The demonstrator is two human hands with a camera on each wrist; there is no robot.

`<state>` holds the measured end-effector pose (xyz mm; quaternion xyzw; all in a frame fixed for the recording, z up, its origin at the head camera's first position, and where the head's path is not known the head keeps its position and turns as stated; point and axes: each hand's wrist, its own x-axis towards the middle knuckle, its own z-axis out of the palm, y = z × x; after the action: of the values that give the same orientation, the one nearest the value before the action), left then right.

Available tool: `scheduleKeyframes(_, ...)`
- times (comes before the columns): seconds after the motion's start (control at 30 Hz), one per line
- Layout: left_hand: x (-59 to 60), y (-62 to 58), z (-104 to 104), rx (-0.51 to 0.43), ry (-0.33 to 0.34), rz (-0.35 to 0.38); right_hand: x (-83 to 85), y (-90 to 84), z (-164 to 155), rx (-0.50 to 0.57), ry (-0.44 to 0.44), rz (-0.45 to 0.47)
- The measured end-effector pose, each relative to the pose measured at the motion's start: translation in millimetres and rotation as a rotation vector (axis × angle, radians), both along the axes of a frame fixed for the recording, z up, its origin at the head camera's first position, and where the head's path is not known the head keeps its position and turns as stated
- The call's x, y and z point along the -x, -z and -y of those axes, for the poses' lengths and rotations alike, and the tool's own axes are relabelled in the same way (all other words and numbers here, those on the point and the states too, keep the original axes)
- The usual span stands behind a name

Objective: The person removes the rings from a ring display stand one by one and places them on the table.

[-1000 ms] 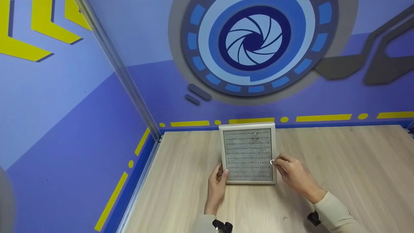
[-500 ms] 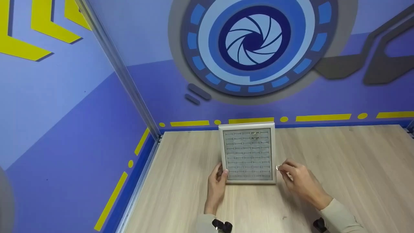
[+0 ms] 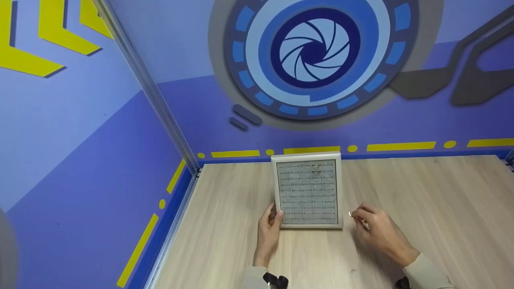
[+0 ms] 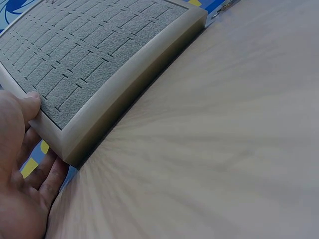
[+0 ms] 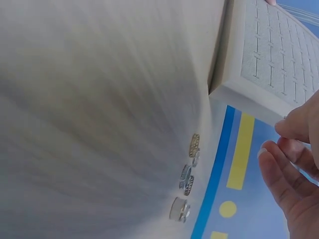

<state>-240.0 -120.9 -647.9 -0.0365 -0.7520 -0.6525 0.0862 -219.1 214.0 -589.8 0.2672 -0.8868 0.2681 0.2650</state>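
A ring tray (image 3: 339, 188) with grey slotted foam in a pale frame lies on the wooden table near the back wall. A few rings (image 3: 317, 168) sit in its far rows. My left hand (image 3: 268, 230) grips the tray's near left corner. Its thumb (image 4: 29, 103) lies on the foam and its fingers (image 4: 47, 177) are against the frame's side. My right hand (image 3: 374, 229) is just right of the tray's near right corner and pinches a small silver ring (image 3: 350, 214) at its fingertips. In the right wrist view the fingers (image 5: 294, 169) show, but the held ring does not.
Several loose rings (image 5: 187, 177) lie in a row on the table by the blue and yellow wall strip (image 5: 239, 149), beyond the tray's corner (image 5: 224, 79). Blue walls close the table at the back and left. Bare wood (image 3: 441, 200) stretches to the right.
My right hand has drawn back from the tray's right edge, toward me and to the right, with the small ring still pinched. The left hand and the tray have stayed put.
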Motion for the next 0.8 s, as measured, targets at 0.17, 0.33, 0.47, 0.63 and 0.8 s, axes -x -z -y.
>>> scheduleKeyframes(0.17, -0.5, -1.1, 0.2, -0.001, 0.002, 0.006, -3.0, 3.0, -4.0, -0.019, 0.021, 0.020)
scheduleKeyframes(0.33, -1.1, -1.0, 0.6, 0.004, 0.003, 0.022, -6.0, 5.8, -7.3, -0.038, 0.037, 0.033)
scheduleKeyframes(0.47, -1.7, -0.5, 1.4, 0.006, 0.006, 0.016, -7.9, 9.0, -10.7, -0.044, 0.016, 0.007)
scheduleKeyframes(0.63, -2.4, -1.1, 1.9, 0.008, 0.009, 0.008, -10.0, 12.2, -14.0, -0.064, -0.001, -0.033)
scheduleKeyframes(0.8, -2.1, -1.6, 1.6, 0.006, 0.008, 0.022, -12.0, 15.3, -15.4, -0.078, 0.000, -0.027)
